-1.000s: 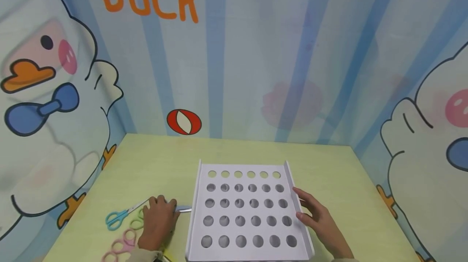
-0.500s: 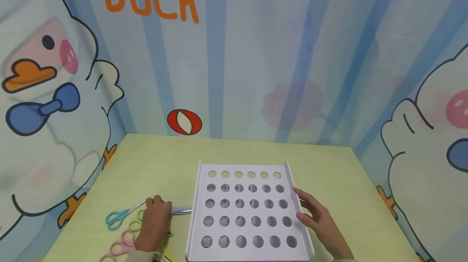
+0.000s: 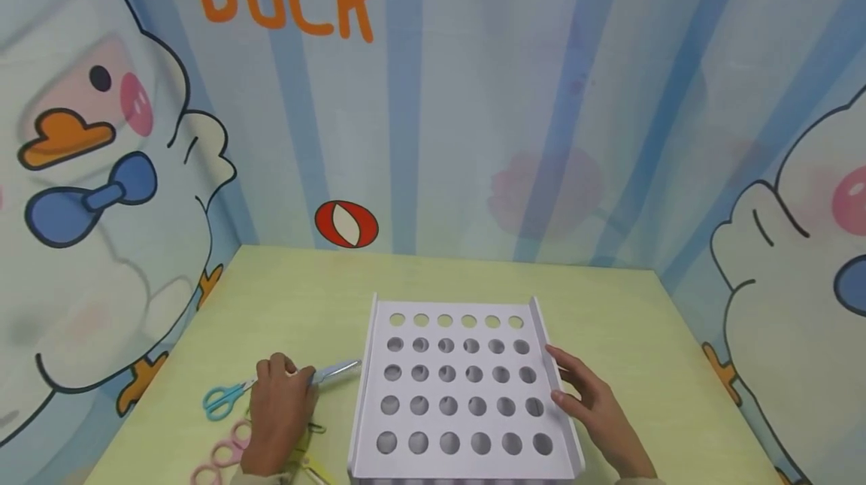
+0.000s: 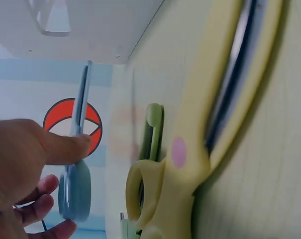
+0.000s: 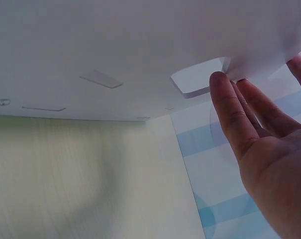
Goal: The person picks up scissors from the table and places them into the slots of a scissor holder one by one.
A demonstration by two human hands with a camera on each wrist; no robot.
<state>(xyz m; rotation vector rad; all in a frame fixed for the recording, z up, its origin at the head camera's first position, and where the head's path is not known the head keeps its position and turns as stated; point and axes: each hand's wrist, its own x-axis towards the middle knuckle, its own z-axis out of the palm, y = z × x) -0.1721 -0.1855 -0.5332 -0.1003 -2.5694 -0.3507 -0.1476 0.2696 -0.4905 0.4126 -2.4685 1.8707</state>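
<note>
My left hand (image 3: 279,402) pinches a pair of pale blue scissors (image 3: 334,371) left of the white box. Its thumb lies across the scissors (image 4: 75,194) in the left wrist view, which stand clear of the tabletop there. The white box (image 3: 449,387) has rows of round holes in its top face and a raised rim on either side. Against the box's right wall, my right hand (image 3: 602,413) rests its fingertips with nothing gripped. In the right wrist view, its fingers (image 5: 232,109) are fairly straight beside a cut-out in the wall.
Turquoise scissors (image 3: 222,401) and pink scissors (image 3: 226,453) lie left of my left hand. Yellow scissors (image 4: 177,184) lie near its wrist, with a green-handled pair (image 4: 154,119) beyond. A striped duck-print curtain (image 3: 446,94) borders the pale yellow table (image 3: 325,274).
My left hand has drawn back slightly, then raised the pale blue scissors, whose blades now slant upward toward the box. The right hand keeps its place on the box; the head view has shifted slightly.
</note>
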